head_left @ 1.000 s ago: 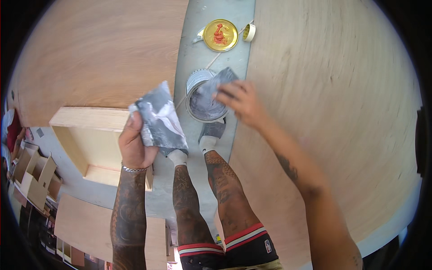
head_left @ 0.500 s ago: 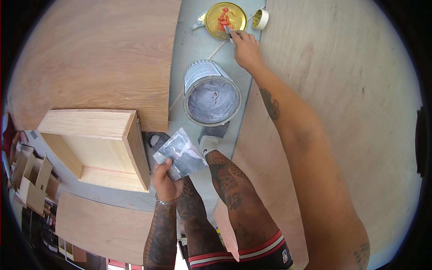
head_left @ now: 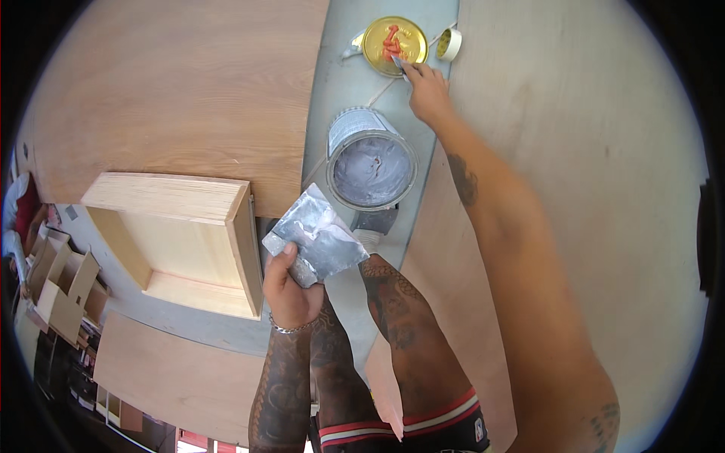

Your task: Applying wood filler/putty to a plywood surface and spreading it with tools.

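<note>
My left hand (head_left: pixel 293 291) grips a flat grey metal plate (head_left: pixel 321 230) by its lower left edge, thumb on top. A pale lilac smear of putty (head_left: pixel 325 226) lies on its face. With my arm stretched far forward, my right hand (head_left: pixel 429 92) pinches a small scraper (head_left: pixel 399 66), partly hidden by the fingers. The scraper's tip is at the orange-red paste (head_left: pixel 391 44) on a round gold lid (head_left: pixel 415 49). Between the two hands stands an open can (head_left: pixel 349 119) holding greyish-lilac putty (head_left: pixel 374 170).
A roll of tape (head_left: pixel 450 45) lies right of the lid. Wooden panels (head_left: pixel 174 90) flank the grey floor strip, another panel (head_left: pixel 574 151) being on the right. A pale wooden drawer box (head_left: pixel 166 200) sits at left. Beyond it, a person in red (head_left: pixel 26 204) is near small wooden boxes (head_left: pixel 64 302).
The whole view has shifted, moving the can and lid rightward in the picture. My left hand has raised the plate nearer the can. My right hand stays at the lid with the scraper.
</note>
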Available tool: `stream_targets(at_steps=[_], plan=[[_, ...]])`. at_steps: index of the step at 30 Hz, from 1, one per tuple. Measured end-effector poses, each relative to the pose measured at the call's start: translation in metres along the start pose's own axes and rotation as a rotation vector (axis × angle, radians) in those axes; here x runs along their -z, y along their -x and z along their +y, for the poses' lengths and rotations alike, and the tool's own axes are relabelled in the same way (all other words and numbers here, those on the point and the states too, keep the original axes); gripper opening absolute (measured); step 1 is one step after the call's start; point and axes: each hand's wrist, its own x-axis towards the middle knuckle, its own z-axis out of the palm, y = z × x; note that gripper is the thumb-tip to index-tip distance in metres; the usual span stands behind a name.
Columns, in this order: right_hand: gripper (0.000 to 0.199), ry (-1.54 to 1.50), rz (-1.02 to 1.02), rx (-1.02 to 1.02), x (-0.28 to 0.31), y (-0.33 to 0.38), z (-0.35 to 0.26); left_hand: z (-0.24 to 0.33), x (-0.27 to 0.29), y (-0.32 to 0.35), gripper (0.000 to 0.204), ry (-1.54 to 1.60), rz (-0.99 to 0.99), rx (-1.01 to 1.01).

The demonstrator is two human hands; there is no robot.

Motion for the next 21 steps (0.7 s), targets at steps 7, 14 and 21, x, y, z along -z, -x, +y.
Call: stream_targets(at_steps=[7,14,21], plan=[[0.063,-0.483,0.200,0.013,0.189,0.090,-0.097,0.063,-0.054,0.064,0.036,0.098,-0.161,0.057],[0.052,-0.582,0.323,0.340,0.428,0.215,-0.261,0.130,-0.095,0.192,0.035,0.218,-0.357,0.271],[0.050,-0.424,0.320,0.496,0.510,0.294,-0.341,0.176,-0.097,0.319,0.041,0.116,-0.566,0.381]])
